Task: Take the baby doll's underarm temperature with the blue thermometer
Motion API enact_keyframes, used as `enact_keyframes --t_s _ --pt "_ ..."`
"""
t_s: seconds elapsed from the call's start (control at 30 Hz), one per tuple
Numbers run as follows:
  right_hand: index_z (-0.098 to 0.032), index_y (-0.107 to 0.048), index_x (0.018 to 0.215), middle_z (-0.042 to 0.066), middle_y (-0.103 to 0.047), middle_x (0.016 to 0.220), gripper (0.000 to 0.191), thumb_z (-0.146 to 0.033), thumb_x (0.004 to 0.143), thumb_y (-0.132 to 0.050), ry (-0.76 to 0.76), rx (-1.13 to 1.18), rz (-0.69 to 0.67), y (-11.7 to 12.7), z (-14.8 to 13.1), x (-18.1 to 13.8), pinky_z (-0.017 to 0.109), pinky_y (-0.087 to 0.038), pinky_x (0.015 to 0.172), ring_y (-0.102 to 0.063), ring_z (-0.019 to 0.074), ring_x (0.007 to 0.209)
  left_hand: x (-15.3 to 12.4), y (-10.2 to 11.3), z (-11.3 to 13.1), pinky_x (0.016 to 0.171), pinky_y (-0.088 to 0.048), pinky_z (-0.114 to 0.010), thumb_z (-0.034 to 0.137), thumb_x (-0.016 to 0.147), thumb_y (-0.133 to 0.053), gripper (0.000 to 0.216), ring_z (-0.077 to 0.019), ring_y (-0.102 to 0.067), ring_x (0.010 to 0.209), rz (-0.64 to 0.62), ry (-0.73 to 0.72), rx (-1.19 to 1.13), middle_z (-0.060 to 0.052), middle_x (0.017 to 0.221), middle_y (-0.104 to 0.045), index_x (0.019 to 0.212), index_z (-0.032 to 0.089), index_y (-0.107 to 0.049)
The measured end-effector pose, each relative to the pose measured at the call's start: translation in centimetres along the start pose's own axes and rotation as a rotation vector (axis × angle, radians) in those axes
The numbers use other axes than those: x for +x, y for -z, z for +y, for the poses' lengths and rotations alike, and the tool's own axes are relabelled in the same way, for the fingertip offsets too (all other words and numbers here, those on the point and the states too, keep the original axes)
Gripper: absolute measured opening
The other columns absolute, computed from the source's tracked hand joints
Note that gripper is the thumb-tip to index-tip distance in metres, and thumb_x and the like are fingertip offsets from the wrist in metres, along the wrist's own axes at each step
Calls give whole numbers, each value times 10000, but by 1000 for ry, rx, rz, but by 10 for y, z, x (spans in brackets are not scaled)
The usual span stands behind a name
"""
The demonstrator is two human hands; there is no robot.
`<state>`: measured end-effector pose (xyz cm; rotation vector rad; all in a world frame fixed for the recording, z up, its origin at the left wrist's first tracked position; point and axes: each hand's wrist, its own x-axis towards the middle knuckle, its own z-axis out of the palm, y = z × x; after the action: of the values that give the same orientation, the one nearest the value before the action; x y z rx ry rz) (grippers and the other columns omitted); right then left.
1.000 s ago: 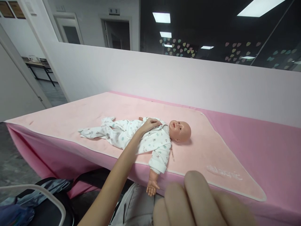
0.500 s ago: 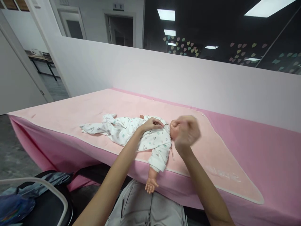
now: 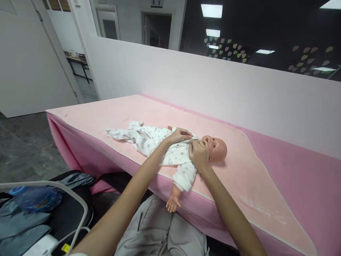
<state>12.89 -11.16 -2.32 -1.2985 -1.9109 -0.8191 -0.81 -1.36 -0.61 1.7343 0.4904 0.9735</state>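
A baby doll (image 3: 217,148) lies on its back, its bald head to the right and its legs to the left. It wears a white baby top (image 3: 176,156) with small prints, and matching trousers (image 3: 144,138). My left hand (image 3: 181,136) rests over the chest, fingers bent and pinching the top close to the collar. Just under the doll's chin, my right hand (image 3: 199,153) is closed at the collar; its fingertips and the cloth there are partly hidden. One doll arm (image 3: 174,199) hangs past the near edge, palm up.
A light pink mat (image 3: 239,177) covers the pink-draped table (image 3: 301,160). A white wall (image 3: 213,92) runs behind it, below a dark window. At lower left a chair (image 3: 71,213) holds grey cloth and a blue plastic bottle (image 3: 37,199). My lap is under the near edge.
My right hand has come left and down from beside the doll's head to its collar, uncovering the face. My left hand stays at the chest. The view has turned left.
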Motion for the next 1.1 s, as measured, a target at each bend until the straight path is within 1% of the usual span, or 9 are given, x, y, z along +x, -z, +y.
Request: enact_keyframes --t_s 0.13,0.27,0.4,0.63,0.73,0.83,0.9,1.0,1.1 --pt "-182 -564 774 27 -633 732 122 -134 808 -456 -64 185 122 -2 -5 -8 349 -368 826 -543 177 750 -1 0 0 606 -412 -223 283 624 -722 276 -114 -566 660 24 28 -13 -64 753 -674 821 90 -697" --pt "-189 -567 776 22 -649 768 142 -133 830 -448 -114 299 251 -9 -5 -15 337 -402 801 -561 169 765 -3 1 -1 521 -364 -203 277 615 -730 299 -78 -514 560 81 79 -9 -43 699 -661 851 97 -695" --pt "-190 -575 827 37 -655 797 126 -163 857 -456 -147 345 325 -15 -3 -17 335 -439 779 -576 170 784 -5 1 0 480 -329 -194 289 618 -733 315 -60 -477 507 43 128 7 -32 663 -653 866 99 -695" --pt "-193 -568 941 55 -656 846 111 -205 864 -489 -154 349 332 -21 1 -18 347 -485 784 -597 180 813 -9 -3 9 625 -427 -227 276 607 -741 295 -116 -580 655 -4 206 -46 -60 729 -677 840 100 -694" --pt "-200 -558 971 58 -655 854 128 -216 870 -480 -149 318 322 -21 1 -18 354 -495 795 -609 180 806 -10 -4 10 631 -431 -234 303 616 -736 314 -125 -580 666 -33 214 -39 -69 751 -678 848 95 -692" --pt "-200 -548 989 59 -648 845 139 -234 876 -474 -154 276 316 -20 0 -17 344 -516 766 -618 177 794 -11 -4 12 603 -421 -233 377 671 -685 343 -131 -572 662 -42 175 33 -73 751 -672 862 91 -694" --pt "-197 -545 971 58 -642 833 125 -238 876 -474 -152 261 325 -20 1 -17 332 -526 741 -618 177 800 -13 -3 14 617 -424 -234 391 679 -675 372 -143 -578 705 -89 130 76 -79 799 -673 903 95 -692" --pt "-191 -541 954 65 -638 835 111 -226 876 -471 -135 261 341 -22 1 -18 337 -528 754 -616 183 827 -16 -3 19 645 -424 -229 326 622 -730 416 -152 -578 761 -193 56 151 -80 862 -674 968 101 -682" --pt "-189 -539 967 76 -638 858 127 -209 875 -454 -128 283 330 -24 1 -18 352 -523 783 -614 190 854 -17 -2 20 632 -420 -230 281 619 -729 402 -146 -571 732 -201 37 193 -75 817 -675 974 99 -683"
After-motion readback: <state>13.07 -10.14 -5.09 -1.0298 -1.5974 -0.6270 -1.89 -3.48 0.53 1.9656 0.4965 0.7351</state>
